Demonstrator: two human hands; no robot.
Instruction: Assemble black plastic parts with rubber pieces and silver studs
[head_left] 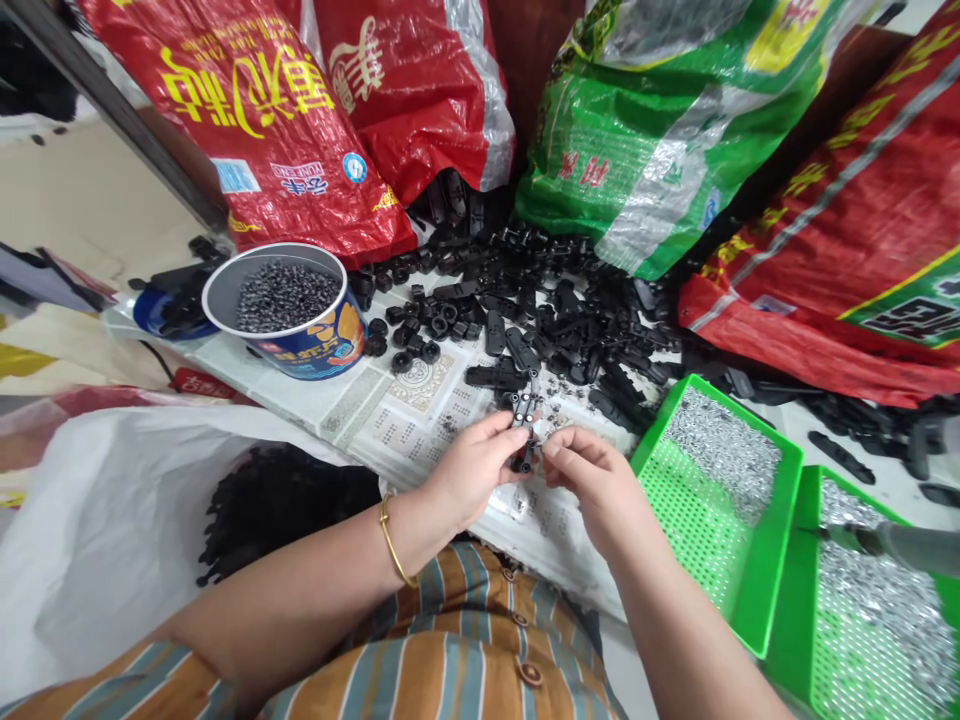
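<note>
Two bare hands meet at the table's near edge: the left hand (480,465) pinches the small black plastic assembly (523,412) steady; the right hand's (592,480) fingertips nearly close beside it, their hold unclear. Best keep it braced.

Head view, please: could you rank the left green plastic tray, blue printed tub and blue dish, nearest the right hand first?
1. Left green plastic tray, just right of the right hand.
2. Round blue printed tub, off to the left.
3. Blue dish, left beyond the tub.
</note>
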